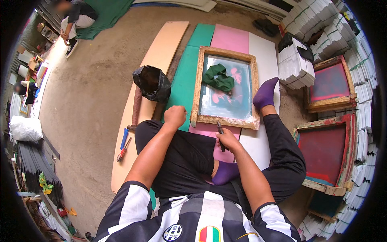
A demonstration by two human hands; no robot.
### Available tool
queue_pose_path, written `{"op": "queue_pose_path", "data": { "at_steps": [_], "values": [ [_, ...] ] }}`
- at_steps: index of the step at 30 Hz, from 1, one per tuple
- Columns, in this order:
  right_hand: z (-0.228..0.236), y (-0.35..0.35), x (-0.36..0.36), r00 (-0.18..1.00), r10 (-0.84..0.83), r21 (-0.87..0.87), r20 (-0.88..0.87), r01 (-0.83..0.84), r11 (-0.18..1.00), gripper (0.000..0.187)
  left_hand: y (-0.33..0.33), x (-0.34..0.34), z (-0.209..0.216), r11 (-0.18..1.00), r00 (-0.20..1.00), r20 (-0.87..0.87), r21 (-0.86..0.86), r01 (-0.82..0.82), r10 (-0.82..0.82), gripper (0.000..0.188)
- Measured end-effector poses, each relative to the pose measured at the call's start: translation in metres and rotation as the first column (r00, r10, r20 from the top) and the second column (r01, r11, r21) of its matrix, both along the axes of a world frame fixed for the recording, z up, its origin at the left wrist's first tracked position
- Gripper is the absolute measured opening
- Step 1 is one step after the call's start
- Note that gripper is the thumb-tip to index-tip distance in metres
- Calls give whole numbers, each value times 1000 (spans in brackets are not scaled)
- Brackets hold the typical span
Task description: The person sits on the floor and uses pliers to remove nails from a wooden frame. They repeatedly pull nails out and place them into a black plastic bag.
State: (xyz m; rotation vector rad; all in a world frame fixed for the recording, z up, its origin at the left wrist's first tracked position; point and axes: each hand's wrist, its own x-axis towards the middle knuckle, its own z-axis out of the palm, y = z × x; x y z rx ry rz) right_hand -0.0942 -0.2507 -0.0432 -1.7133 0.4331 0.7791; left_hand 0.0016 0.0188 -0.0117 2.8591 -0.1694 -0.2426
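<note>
Wood and stretched mesh is what you've got here: a paint-smudged frame (198, 86) lying flat across the coloured boards (230, 39), right in front of your crossed legs, with a wad of green cloth (225, 83) sitting on the mesh (213, 109). Your right hand (229, 139) is grasping a dark hand tool (220, 131) (might be pliers, can't tell from this angle) just by the frame's near rail, while the left hand (175, 117) is curled into a loose fist off the near left corner, and I can't see if anything small is tucked inside it. My two cents: keep that tool on the wood and its tip well clear of the mesh, cos one slip could easily tear it. I'd open up the left hand and plant it on the left rail so the frame can't skate around, maybe snug the purple-socked foot (264, 94) against the right side as a stop. Probably worth shifting the cloth too, so you can see the mesh properly, and go gently near the corners
</note>
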Motion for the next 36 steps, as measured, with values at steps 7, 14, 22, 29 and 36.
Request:
{"op": "queue_pose_path", "data": {
  "at_steps": [7,14,22,29,36],
  "values": [
    [11,-20,9,996,35,-114,-86,-45,992,26,1,8,0,978,980,-152,181,-101,129,24],
    [-3,-26,18,992,80,-145,-96,-93,985,26,-2,7,9,980,972,-187,161,-113,143,37],
    [45,-17,33,982,62,-186,-176,-95,978,27,-4,3,10,989,980,-169,122,-86,106,36],
    [22,-9,18,998,68,-373,-5,-66,926,29,-11,5,7,994,989,-138,100,-47,61,32],
    [0,2,0,971,191,-584,145,-72,808,32,-5,7,1,994,988,-128,76,-75,84,35]
  ]
}}
